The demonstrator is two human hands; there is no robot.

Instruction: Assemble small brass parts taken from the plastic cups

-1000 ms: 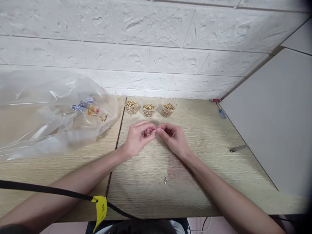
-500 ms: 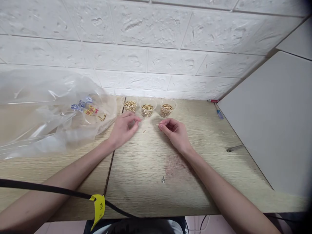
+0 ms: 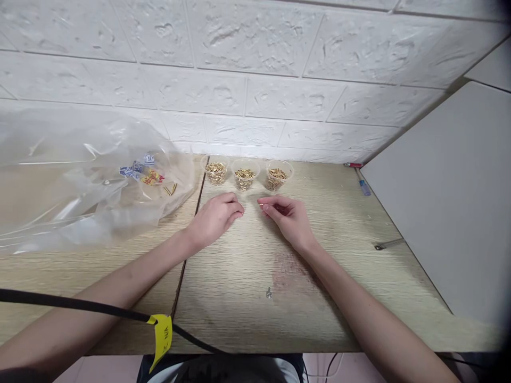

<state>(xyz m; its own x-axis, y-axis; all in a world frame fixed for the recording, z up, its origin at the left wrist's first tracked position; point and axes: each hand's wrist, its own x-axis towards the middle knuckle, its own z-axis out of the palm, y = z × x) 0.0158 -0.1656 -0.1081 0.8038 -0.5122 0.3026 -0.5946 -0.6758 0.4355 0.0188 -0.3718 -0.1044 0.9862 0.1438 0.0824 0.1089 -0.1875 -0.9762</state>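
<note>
The right hand (image 3: 288, 217) pinches a small brass pin (image 3: 260, 204) between thumb and fingertips, just in front of the middle cup (image 3: 245, 183). The left hand (image 3: 217, 217), left and in front of that cup, has its fingertips drawn narrowly together at the tabletop (image 3: 235, 276); whether they grip anything cannot be told. Three clear cups hold brass pins, the middle one flanked by two.

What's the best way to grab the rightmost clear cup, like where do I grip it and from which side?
I'd grip the rightmost clear cup around its wall, just under the rim, coming from the right. It stands upright and flares towards the top, so the rim should help stop slipping. The middle cup crowds its left. Keep it level: its open top exposes loose gold-coloured pieces.
</note>
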